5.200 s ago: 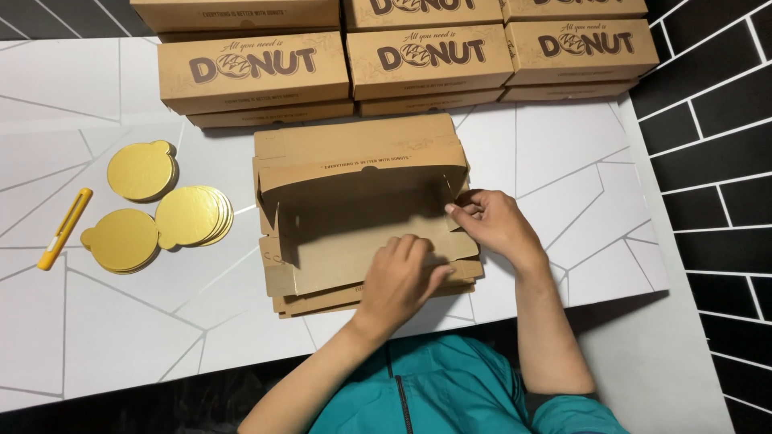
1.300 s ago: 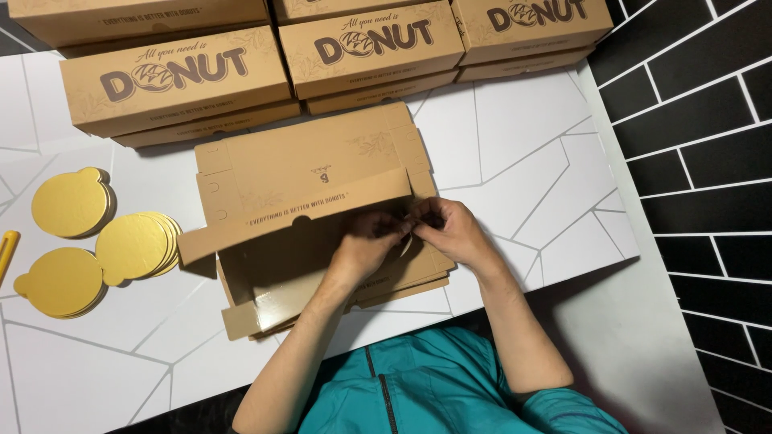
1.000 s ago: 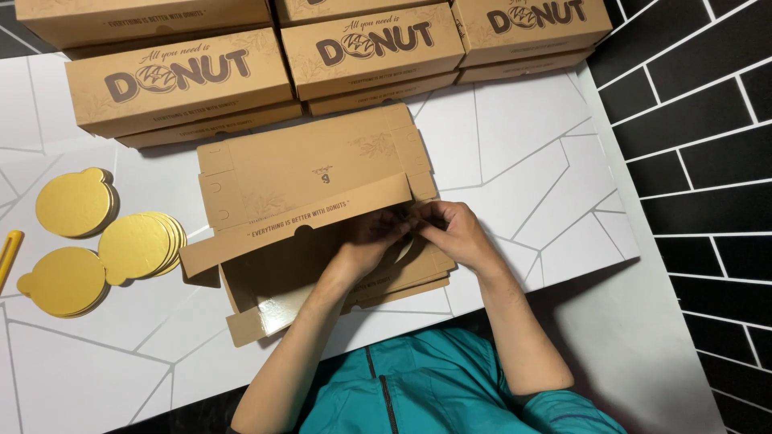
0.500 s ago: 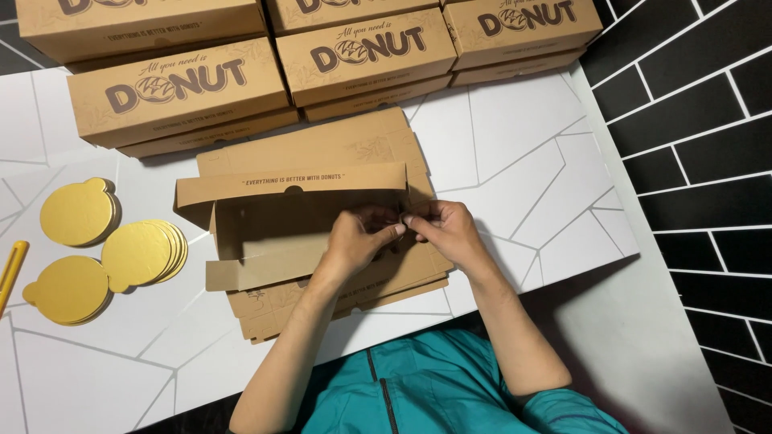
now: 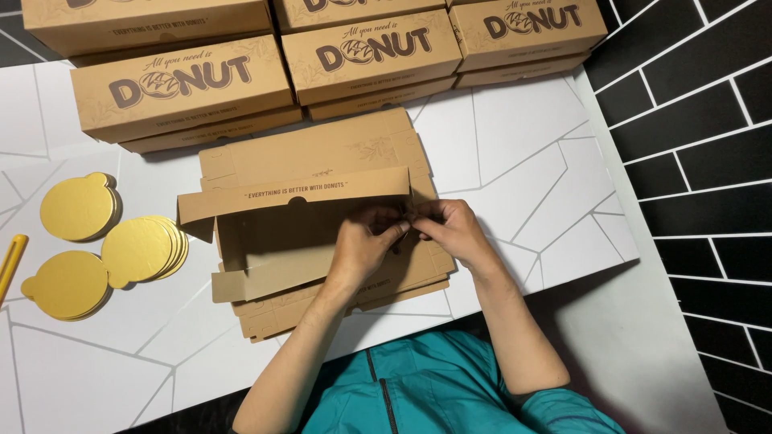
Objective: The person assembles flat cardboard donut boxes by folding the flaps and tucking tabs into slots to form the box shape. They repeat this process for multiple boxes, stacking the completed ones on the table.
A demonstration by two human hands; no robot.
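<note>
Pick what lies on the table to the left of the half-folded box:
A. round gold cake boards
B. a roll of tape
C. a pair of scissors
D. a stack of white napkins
A: flat round gold cake boards with small tabs lie in loose stacks left of the half-folded brown box that both hands work on.

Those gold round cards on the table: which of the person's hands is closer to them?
Left. The left hand works at the half-folded box's right end, still well right of the gold round cards; the right hand is farther right again.

Teal zip-front top, bare forearms
</note>
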